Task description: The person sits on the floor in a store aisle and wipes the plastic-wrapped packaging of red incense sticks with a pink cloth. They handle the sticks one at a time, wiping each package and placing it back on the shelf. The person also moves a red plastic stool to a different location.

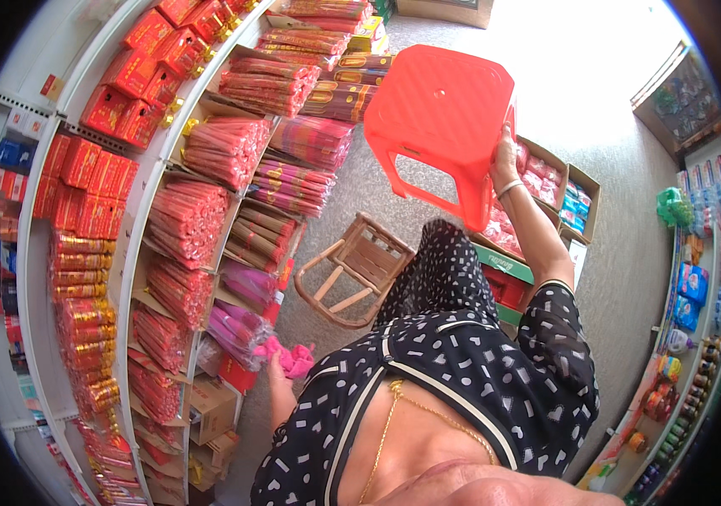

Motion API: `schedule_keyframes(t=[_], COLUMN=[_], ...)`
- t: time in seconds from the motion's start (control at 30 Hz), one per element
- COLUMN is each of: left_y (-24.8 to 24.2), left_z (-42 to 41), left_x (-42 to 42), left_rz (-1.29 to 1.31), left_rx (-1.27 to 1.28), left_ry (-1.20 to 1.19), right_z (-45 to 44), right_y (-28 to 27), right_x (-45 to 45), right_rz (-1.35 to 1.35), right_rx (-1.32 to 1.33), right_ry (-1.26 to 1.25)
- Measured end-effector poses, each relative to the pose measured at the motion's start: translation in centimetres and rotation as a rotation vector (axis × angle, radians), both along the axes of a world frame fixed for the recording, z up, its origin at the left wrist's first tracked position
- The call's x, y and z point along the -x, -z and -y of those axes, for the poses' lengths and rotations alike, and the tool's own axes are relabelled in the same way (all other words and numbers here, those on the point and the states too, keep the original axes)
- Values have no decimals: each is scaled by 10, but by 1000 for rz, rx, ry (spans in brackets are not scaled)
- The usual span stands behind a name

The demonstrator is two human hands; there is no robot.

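A red plastic stool (441, 88) with a ribbed seat is held up in front of me, seat toward the camera and legs pointing down. My right hand (507, 161) grips its right edge; the fingers are partly hidden by the stool. Low on the left, my left hand (277, 374) clutches a bright pink cloth (295, 360), close to purple plastic-wrapped bundles (238, 329) on the lower shelf. Between the shelves and my legs stands a small brown chair (366, 259) with a curved back rail.
Tall white shelving (129, 243) on the left carries wrapped red stick bundles (188, 218) and red boxes (107, 167). Open cartons (578, 205) of packets sit on the floor beyond my right arm. Another stocked shelf (667, 386) curves along the right.
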State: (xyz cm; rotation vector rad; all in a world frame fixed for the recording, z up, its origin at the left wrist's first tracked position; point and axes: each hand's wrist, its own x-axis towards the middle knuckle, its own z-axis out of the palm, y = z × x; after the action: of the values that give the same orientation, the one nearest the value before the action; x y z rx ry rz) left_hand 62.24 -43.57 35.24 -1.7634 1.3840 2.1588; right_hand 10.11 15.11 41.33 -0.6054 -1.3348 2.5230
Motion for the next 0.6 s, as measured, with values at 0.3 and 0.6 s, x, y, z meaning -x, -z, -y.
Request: schedule_keyframes(t=[0.3, 0.6], left_y=[22, 21], left_z=[-38, -103], left_x=[74, 164], left_rz=[17, 104], left_rx=[-146, -164], left_ry=[28, -132], right_z=[18, 50], right_y=[56, 128], right_x=[110, 212], right_rz=[-13, 148], right_rx=[-133, -95], right_ry=[42, -56])
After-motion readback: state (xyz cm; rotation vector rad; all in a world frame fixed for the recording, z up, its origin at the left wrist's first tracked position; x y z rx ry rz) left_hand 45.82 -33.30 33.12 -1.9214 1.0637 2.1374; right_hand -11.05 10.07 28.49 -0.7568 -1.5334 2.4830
